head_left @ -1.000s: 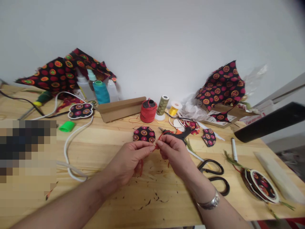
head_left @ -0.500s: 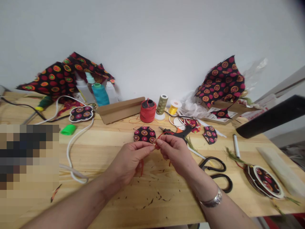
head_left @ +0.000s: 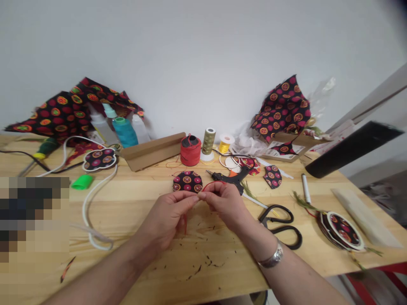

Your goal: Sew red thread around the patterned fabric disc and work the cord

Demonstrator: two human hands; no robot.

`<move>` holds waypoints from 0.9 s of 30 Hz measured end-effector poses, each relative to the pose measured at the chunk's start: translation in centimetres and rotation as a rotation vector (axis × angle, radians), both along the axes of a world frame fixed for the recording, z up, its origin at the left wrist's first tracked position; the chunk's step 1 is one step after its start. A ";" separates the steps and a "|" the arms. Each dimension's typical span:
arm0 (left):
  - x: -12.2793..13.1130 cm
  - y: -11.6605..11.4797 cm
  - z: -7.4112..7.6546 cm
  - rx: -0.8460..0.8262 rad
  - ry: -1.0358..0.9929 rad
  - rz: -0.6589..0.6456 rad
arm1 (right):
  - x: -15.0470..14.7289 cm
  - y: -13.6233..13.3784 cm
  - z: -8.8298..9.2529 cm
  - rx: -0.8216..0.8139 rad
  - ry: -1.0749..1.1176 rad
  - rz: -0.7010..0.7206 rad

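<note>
Around: black-handled scissors lie right of the right hand; a black glue gun sits just beyond it, beside a round printed fabric patch.

Cord: a thin red cord loops above the right hand, with an end hanging below the left, over the wooden workbench.

Grip: left hand and right hand both pinch the cord, fingertips nearly meeting.

Box: a cardboard box holds printed paper and a fabric scrap.
</note>
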State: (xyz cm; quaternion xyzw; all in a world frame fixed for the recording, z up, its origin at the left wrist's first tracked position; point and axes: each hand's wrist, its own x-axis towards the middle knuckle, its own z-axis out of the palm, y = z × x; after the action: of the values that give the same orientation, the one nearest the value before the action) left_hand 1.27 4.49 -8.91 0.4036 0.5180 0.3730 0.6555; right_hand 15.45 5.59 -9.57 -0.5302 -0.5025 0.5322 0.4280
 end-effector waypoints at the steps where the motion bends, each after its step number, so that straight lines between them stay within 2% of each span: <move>1: 0.0 0.0 0.1 0.006 0.004 0.002 | 0.0 0.0 0.0 0.014 -0.010 -0.001; 6: 0.0 -0.1 0.2 0.020 0.004 0.020 | -0.1 0.1 -0.1 0.142 -0.115 -0.026; 12: -0.2 0.0 0.2 -0.003 -0.115 0.033 | -0.1 -0.2 -0.1 0.321 -0.263 -0.019; 17: -0.3 0.1 -0.1 -0.001 -0.140 0.016 | 0.0 -0.1 -0.2 0.344 -0.337 -0.009; 20: -0.2 0.2 -0.2 0.028 -0.117 0.049 | 0.1 -0.1 -0.1 0.349 -0.341 -0.006; 27: 0.0 0.0 0.8 0.160 0.054 0.108 | 0.4 -0.1 0.3 0.334 -0.345 -0.009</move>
State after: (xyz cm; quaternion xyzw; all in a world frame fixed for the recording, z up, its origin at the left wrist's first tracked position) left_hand 1.23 4.51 -8.09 0.4359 0.5251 0.4369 0.5859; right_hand 15.80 5.51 -9.29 -0.5374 -0.6470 0.3414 0.4196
